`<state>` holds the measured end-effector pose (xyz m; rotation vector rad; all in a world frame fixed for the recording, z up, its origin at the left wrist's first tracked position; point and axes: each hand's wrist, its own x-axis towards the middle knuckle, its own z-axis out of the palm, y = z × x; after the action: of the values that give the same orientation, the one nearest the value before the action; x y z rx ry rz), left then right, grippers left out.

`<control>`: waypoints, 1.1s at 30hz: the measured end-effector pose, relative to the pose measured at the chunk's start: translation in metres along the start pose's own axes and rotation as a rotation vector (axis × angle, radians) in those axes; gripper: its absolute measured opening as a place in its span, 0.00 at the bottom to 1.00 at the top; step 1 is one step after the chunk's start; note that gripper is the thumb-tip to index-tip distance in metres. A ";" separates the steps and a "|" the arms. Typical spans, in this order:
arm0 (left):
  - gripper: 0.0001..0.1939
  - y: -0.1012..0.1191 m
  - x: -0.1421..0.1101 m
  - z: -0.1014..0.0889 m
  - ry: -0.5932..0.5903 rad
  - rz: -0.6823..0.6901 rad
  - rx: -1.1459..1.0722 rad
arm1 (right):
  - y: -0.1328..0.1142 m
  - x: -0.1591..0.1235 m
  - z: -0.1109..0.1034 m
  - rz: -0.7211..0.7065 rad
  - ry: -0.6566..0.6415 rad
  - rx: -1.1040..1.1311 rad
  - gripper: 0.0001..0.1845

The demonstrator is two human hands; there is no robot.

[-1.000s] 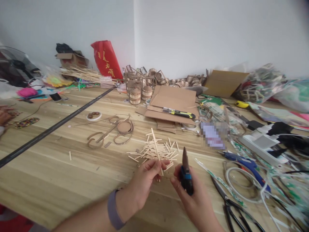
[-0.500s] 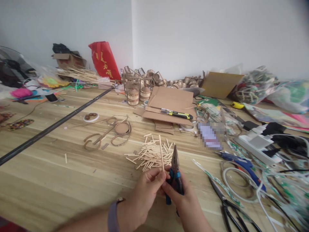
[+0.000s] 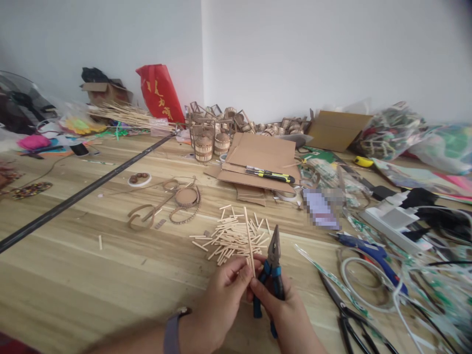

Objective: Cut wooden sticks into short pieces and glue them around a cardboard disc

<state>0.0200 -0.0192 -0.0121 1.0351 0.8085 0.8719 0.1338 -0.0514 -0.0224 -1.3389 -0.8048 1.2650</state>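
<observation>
Between the thumb and fingers of my left hand (image 3: 224, 295) is a thin wooden stick (image 3: 248, 231), held nearly upright. My right hand (image 3: 287, 309) is closed around the handles of blue-and-black pliers (image 3: 273, 268), whose jaws point up and away from me. The right thumb reaches toward the stick's lower end; whether it presses on it I cannot tell. Just beyond both hands, a loose pile of short cut sticks (image 3: 228, 238) lies on the wooden table (image 3: 110, 290). One short stick (image 3: 100, 242) lies apart on the left.
Cardboard sheets (image 3: 261, 152) with two utility knives (image 3: 271, 174) lie behind the pile. Small woven baskets (image 3: 203, 147) stand further back. On the right are black scissors (image 3: 350, 314), a blue glue gun (image 3: 372, 250) and a power strip (image 3: 394, 223). A dark metal bar (image 3: 84, 186) crosses the left side.
The pliers have swung to the right and tilted, with their handles now more spread. The stick has slid slightly lower between the hands.
</observation>
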 end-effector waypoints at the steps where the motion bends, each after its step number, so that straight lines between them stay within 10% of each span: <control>1: 0.23 0.000 0.000 0.000 0.000 -0.004 -0.005 | 0.003 0.001 0.000 -0.015 0.008 -0.001 0.24; 10: 0.20 0.006 0.003 -0.003 0.021 -0.024 -0.032 | 0.000 -0.002 -0.002 -0.048 -0.036 -0.063 0.32; 19: 0.22 0.028 0.015 -0.025 0.021 -0.057 0.105 | -0.044 0.010 -0.041 -0.220 -0.250 -0.686 0.13; 33: 0.20 0.030 0.014 -0.028 -0.224 -0.149 0.120 | -0.054 0.005 -0.053 -0.076 -0.454 -0.789 0.09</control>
<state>-0.0048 0.0111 0.0063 1.1405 0.7437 0.5746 0.1962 -0.0492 0.0210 -1.6102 -1.7882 1.2541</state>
